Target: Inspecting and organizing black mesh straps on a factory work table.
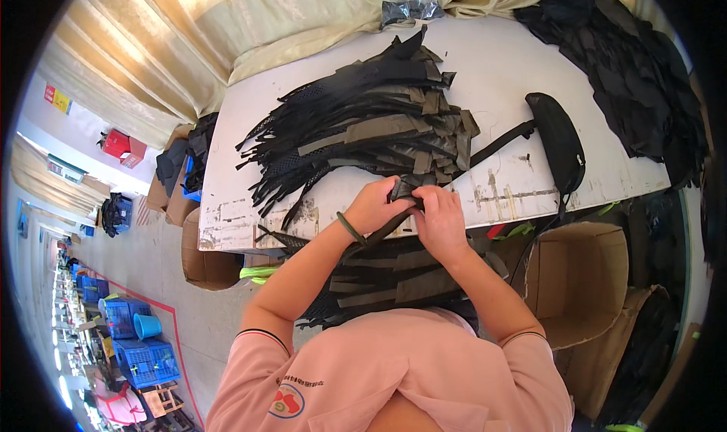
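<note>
Near the front edge of the table, my left hand [371, 206] and my right hand [440, 221] are closed on a dark fabric piece [410, 188], fingertips pinching it close together. A long dark band of it hangs down past my left wrist. Just beyond my hands lies a fanned pile of black and olive-brown fabric pieces [371, 121] with mesh ends. To the right of the pile rests a black elongated pouch [559, 140], with a black strap [500, 143] running from it toward the pile. More such fabric pieces [394, 282] lie below the table edge, across my lap.
The white table [485, 68] has scuffed, stained patches along its front. A heap of black fabric [621, 68] covers its far right. Cardboard boxes stand at the right [579, 273] and left [208, 258]. Blue crates [148, 360] line the floor at left; a beige curtain [159, 46] hangs behind.
</note>
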### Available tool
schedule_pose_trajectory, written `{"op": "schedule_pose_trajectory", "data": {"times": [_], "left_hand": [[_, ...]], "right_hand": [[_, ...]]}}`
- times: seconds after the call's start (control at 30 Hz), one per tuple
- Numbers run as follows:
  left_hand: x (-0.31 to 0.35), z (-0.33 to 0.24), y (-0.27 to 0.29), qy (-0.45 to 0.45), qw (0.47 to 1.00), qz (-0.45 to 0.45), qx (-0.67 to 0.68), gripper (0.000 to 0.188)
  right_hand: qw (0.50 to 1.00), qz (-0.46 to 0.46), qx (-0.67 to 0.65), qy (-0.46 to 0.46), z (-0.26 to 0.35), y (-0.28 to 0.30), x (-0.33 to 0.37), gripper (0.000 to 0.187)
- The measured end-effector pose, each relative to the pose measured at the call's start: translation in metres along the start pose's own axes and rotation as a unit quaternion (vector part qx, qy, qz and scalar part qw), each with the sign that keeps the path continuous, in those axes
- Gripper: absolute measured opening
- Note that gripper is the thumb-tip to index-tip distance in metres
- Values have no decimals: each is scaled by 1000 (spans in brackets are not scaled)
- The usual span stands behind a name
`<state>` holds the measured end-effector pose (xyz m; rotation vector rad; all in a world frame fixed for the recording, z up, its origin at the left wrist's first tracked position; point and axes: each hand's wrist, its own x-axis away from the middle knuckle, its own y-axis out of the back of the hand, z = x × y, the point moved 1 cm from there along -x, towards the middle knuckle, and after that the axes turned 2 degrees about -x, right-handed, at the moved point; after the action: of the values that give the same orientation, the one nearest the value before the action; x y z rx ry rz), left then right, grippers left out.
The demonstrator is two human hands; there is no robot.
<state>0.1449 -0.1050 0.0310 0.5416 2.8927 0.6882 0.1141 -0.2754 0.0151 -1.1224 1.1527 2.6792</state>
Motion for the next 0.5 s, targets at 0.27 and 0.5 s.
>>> {"op": "schedule_pose_trajectory", "data": {"times": [0.27,0.5], "left_hand": [[17,18,-7,89,993,60,42,19],[30,11,-22,63,995,77,-4,22]], "right_hand": [[985,148,45,-81,-1,11,12,31],[977,215,14,-8,-13,11,13,17]]}}
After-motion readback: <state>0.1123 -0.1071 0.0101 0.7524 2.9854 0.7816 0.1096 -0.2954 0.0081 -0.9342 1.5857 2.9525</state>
